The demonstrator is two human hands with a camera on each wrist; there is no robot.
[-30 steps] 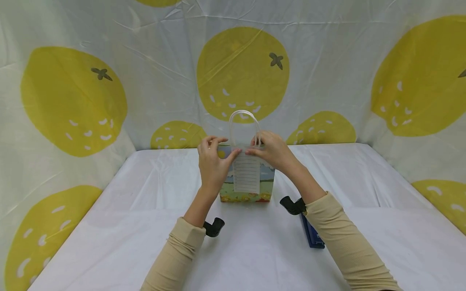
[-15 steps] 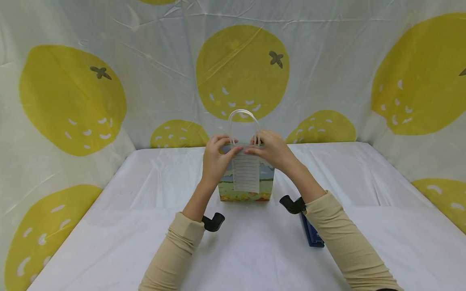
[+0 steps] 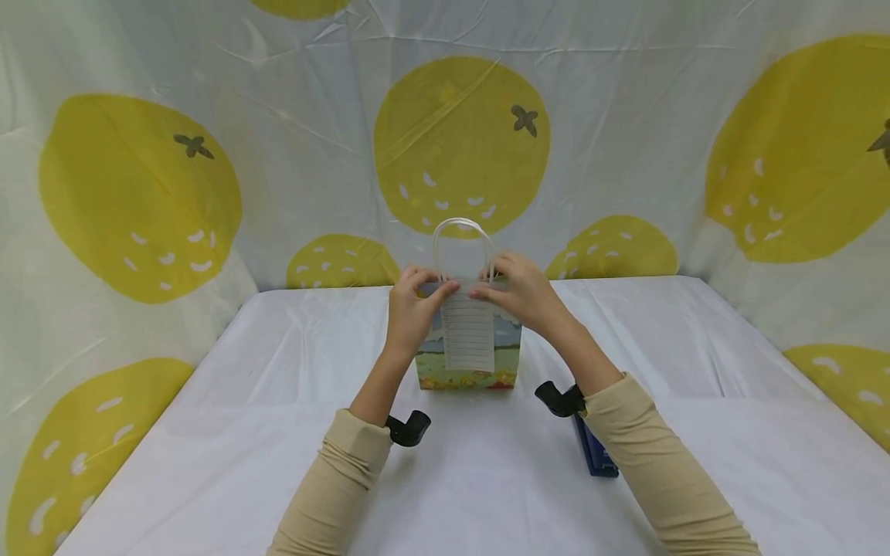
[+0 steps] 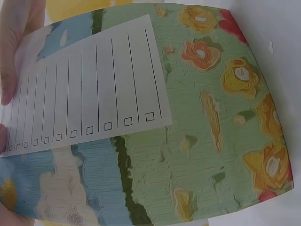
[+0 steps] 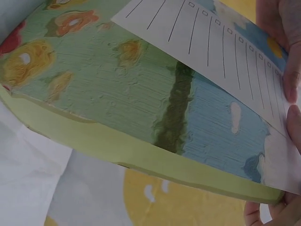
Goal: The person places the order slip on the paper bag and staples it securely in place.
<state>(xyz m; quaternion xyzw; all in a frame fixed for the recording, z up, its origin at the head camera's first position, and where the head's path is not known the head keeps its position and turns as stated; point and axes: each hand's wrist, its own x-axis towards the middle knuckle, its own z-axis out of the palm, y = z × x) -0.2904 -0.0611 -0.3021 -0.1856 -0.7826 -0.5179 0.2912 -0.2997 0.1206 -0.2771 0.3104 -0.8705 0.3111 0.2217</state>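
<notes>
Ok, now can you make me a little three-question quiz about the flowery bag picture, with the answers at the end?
1. True or false: the white lined paper sheet with small square boxes is in front of the blue-and-green flower-patterned bag.

2. In the head view, which sleeve partly covers the dark blue flat object?
A) left
B) right
C) neither

3. Fill in: above the left hand and the right hand, the bag's white, looped ______ curve up.

Key:
1. True
2. B, the right beige sleeve
3. Handles
</notes>
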